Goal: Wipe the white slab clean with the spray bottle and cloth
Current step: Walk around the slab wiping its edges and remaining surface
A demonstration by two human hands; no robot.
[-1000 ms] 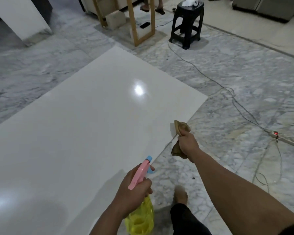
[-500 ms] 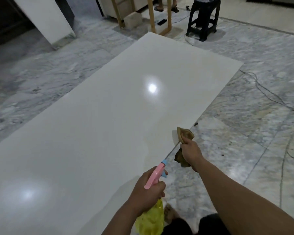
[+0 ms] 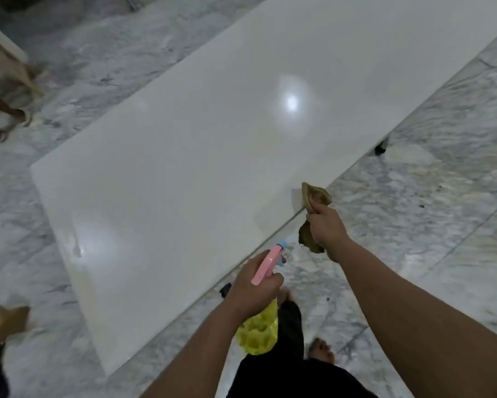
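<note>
Risk, footing: the person stands barefoot on the marble floor (image 3: pixel 431 179), right at the long edge of the white slab (image 3: pixel 201 145) — any spray that lands past the edge would, in my judgement, leave a slick patch underfoot.
Risk, overspray: the nozzle of the spray bottle (image 3: pixel 260 317) points up and out over the slab; aimed too flat, the mist could carry beyond the far edge.
Risk, streaking: the cloth (image 3: pixel 317 198) is bunched, not flat, and looks brown (soiled or merely that colour, cannot tell). Wiped in a wad, it could smear rather than lift.
Risk, slab: a small dark support (image 3: pixel 380 150) shows under the right edge, so the slab may rest on supports — hard leaning near an edge could tip or stress it.
Left hand (image 3: pixel 254 285): fingers curled round the bottle's neck under the pink trigger head; the yellow body hangs below the fist.
Right hand (image 3: pixel 326 225): fisted round the cloth, ends sticking out above and below.
Slab relative to hands: ahead and to the left of both; the cloth's upper end overlaps the near edge, whether it touches cannot be told.
Slab surface: glossy, two light reflections, no visible wet film.
</note>
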